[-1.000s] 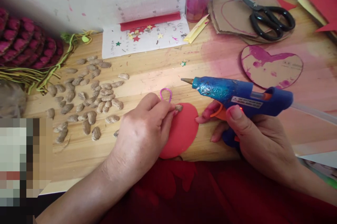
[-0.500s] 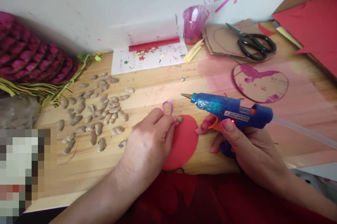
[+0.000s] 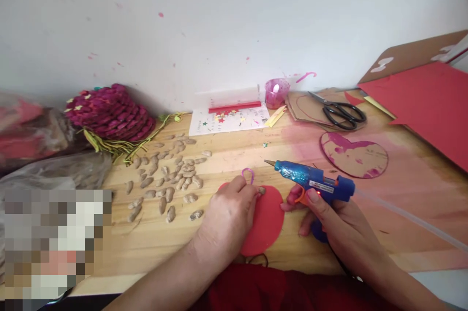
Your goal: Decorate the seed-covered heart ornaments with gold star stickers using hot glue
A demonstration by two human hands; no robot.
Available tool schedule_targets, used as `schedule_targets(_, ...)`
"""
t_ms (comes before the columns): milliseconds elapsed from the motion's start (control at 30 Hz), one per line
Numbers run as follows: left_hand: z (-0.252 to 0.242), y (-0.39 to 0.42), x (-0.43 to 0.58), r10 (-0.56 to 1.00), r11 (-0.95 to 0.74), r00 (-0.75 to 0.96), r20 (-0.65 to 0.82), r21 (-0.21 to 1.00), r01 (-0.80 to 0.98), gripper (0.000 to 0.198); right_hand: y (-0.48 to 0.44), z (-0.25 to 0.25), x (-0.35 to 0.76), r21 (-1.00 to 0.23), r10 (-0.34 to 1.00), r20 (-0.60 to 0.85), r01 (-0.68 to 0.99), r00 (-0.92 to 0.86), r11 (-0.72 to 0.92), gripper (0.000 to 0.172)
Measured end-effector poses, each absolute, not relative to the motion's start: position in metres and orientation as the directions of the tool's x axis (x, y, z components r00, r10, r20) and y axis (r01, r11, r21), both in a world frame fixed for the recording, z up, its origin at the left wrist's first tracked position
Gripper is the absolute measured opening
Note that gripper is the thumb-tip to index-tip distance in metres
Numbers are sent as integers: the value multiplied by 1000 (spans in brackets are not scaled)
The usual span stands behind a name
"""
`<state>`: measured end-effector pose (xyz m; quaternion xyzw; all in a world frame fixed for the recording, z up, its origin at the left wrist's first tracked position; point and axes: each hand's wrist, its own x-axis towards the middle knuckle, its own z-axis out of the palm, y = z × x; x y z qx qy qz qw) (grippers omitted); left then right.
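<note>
Between the fingertips of my left hand is a peanut, pressed against the upper part of a red paper piece with a rounded edge. My left hand covers much of that paper. A purple loop sticks up at the paper's top edge. My right hand grips a blue glue gun by its handle, with a finger at the orange trigger and a small red light lit. The metal nozzle points left, above the paper and apart from the peanut. A clear glue stick trails from its back.
Many loose peanuts lie on the wooden table left of my hands. Behind are a magenta peanut-covered craft, a sheet with small stars, a purple-stained cup, scissors on cardboard, and a stained cardboard heart.
The camera view has tilted up and shifted left, so more wall and the whole magenta craft show. Both hands keep nearly the same hold on the peanut and the glue gun.
</note>
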<state>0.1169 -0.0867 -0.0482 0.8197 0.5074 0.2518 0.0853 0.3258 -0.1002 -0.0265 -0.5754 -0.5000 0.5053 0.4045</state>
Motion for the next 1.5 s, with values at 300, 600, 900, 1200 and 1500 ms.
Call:
schedule_targets(300, -49, -85, 119, 895, -443, 367, 255, 407, 799, 19, -103, -35, 328, -970, 986, -168, 173, 23, -169, 47)
schedule_targets(600, -44, -84, 120, 910, -415, 386, 152, 351, 839, 22, -103, -33, 324, -970, 984, -174, 166, 38, -178, 53)
schedule_targets(900, -41, -83, 119, 912, -404, 399, 93, 363, 840, 27, -102, -35, 323, -962, 981, -191, 190, 42, -195, 55)
schedule_targets(1200, -35, -82, 121, 923, -367, 383, 33, 368, 854, 28, -104, -35, 319, -985, 988, -133, 100, 77, -140, 56)
schedule_targets(1500, -36, -83, 119, 907, -418, 408, 104, 340, 843, 24, -104, -39, 317, -996, 996, -83, 38, 42, -85, 50)
